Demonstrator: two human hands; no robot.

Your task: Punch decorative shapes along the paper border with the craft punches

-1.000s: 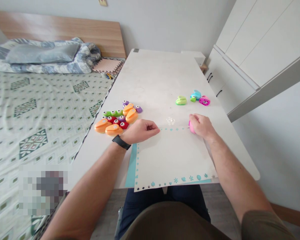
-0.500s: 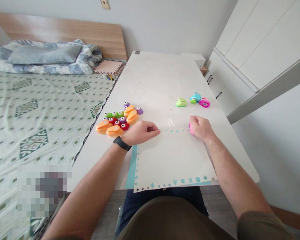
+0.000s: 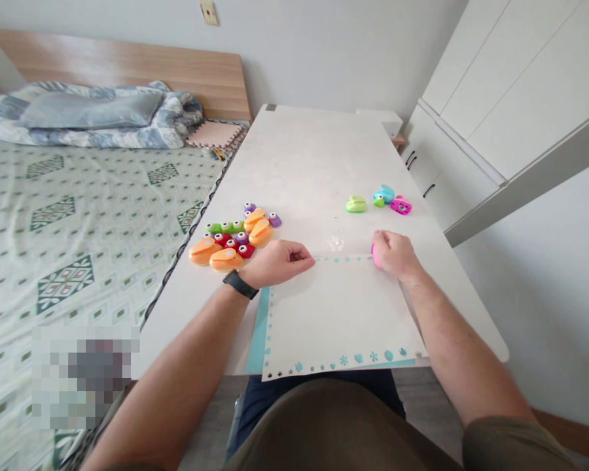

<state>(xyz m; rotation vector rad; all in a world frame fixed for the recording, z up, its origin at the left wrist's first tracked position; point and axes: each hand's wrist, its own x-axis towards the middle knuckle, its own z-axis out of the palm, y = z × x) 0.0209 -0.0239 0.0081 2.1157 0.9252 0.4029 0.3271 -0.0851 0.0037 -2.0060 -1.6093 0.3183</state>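
Note:
A white paper sheet (image 3: 336,314) with small punched shapes along its edges lies over a teal sheet (image 3: 258,327) at the table's near edge. My left hand (image 3: 277,260), a black band on its wrist, rests in a loose fist on the sheet's far left corner. My right hand (image 3: 392,252) is closed over a pink craft punch (image 3: 374,255) at the sheet's far right corner. Tiny paper cut-outs (image 3: 334,242) lie just beyond the sheet's far edge.
A cluster of orange, red, green and purple craft punches (image 3: 235,235) sits left of my left hand. Green, blue and pink punches (image 3: 379,199) lie farther right. The white table (image 3: 304,163) borders a bed (image 3: 78,196) on the left and white cabinets (image 3: 491,98) on the right.
Both hands stay where they were on the sheet's far corners. The view has tilted slightly, so everything sits a little lower in the picture.

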